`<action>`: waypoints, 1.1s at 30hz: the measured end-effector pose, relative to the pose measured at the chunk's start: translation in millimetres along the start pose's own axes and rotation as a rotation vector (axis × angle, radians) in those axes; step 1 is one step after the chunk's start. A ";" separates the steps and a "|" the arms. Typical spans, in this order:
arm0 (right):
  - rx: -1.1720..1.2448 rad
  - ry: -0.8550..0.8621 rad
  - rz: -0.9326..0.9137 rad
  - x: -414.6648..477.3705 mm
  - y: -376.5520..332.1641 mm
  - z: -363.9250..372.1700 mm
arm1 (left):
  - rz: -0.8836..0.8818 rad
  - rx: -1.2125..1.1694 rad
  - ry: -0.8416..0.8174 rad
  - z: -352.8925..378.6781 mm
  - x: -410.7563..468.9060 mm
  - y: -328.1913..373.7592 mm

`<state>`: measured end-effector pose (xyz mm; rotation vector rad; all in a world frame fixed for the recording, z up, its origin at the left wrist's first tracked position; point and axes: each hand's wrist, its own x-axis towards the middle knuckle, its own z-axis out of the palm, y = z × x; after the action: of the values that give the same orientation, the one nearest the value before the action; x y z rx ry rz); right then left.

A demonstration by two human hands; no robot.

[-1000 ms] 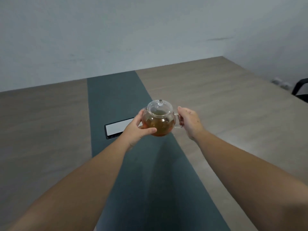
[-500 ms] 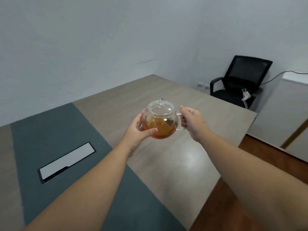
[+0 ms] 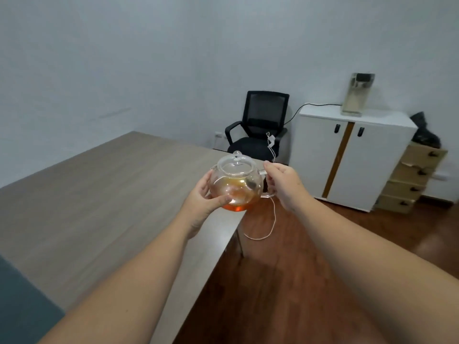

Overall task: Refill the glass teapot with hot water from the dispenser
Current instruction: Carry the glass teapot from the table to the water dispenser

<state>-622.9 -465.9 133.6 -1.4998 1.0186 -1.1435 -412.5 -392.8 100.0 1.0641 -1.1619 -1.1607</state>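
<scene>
Left hand (image 3: 201, 199) cups the side of the teapot (image 3: 236, 183), thumb curled across its front. Right hand (image 3: 285, 187) grips the handle, fingers curled round it. Teapot is held upright in the air over the corner of the table (image 3: 99, 194), lid on, amber liquid low inside. Beyond it stands a chair (image 3: 260, 125). Furthest off, the dispenser (image 3: 357, 95) stands on a cabinet (image 3: 352, 160).

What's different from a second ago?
The person turned right, carrying the teapot from above the mat to the table edge. The chair, cabinet and dispenser came into view. Unchanged: left hand cups the teapot's body, right hand holds its handle, lid on, tea inside.
</scene>
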 end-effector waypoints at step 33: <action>0.020 0.586 0.096 245.7 65.6 -422.3 | -0.045 -0.046 -0.606 365.0 438.7 -47.9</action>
<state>-986.5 -798.0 156.3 -1.1001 1.4446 -1.5602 -767.0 -840.9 138.5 0.7175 -1.5677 -1.5991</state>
